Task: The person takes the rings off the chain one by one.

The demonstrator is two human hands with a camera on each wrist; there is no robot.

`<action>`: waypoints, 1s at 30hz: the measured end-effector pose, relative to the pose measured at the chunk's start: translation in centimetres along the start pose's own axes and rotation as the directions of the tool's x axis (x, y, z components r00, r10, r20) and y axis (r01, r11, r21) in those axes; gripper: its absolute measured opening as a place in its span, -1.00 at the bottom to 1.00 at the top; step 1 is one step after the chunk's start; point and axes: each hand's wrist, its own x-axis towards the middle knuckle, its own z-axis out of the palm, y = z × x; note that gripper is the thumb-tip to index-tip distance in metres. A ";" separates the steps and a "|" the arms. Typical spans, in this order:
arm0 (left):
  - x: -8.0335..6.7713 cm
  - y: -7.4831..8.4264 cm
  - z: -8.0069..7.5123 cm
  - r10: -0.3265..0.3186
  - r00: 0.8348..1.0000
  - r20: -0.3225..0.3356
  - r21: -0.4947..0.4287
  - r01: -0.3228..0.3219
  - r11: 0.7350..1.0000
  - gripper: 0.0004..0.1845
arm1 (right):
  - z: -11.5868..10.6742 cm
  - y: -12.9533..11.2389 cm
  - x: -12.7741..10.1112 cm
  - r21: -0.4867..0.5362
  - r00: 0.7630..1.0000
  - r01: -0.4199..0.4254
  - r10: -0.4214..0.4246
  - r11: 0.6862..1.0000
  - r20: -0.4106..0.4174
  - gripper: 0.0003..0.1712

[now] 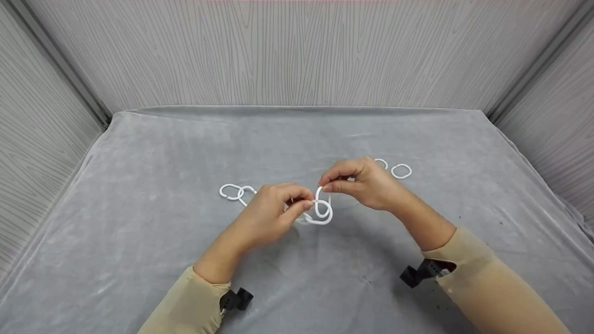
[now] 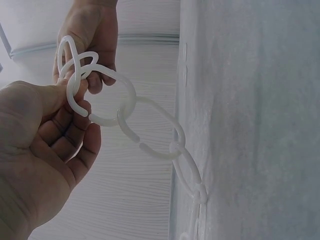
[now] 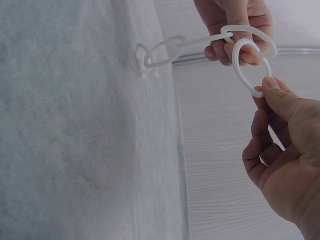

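A chain of white plastic links [image 1: 241,191] lies on the grey cloth [image 1: 185,148] and rises to my hands at the centre. My left hand [image 1: 304,204] pinches the chain's raised end link between thumb and fingers. My right hand [image 1: 325,186] pinches the top of a separate white split ring [image 1: 318,195], which overlaps that end link. In the left wrist view my left hand [image 2: 75,100] holds the end link, and the chain [image 2: 176,146] runs down to the cloth. In the right wrist view my right hand [image 3: 262,92] grips the ring [image 3: 236,67] below my left hand's fingers [image 3: 235,25].
Two loose white rings [image 1: 392,171] [image 1: 384,162] lie on the cloth just beyond my right hand. Pale wood-grain walls [image 1: 297,51] enclose the cloth on three sides. A black camera mount [image 1: 417,273] sits on each wrist.
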 end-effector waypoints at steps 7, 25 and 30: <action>0.0 0.0 -0.1 -0.007 1.000 -0.003 0.000 0.007 1.000 -0.90 | -0.1 0.1 0.1 -0.004 1.000 0.008 -0.008 1.000 0.003 -0.92; 0.0 -0.1 -0.2 0.010 1.000 -0.028 0.004 -0.010 1.000 -0.92 | -0.8 0.5 -0.3 0.015 0.997 -0.052 0.053 0.999 -0.060 -0.91; -0.1 0.0 -0.1 0.011 0.999 -0.041 0.009 -0.011 1.000 -0.92 | -1.7 0.9 -0.9 0.004 0.986 -0.096 0.096 0.995 -0.133 -0.91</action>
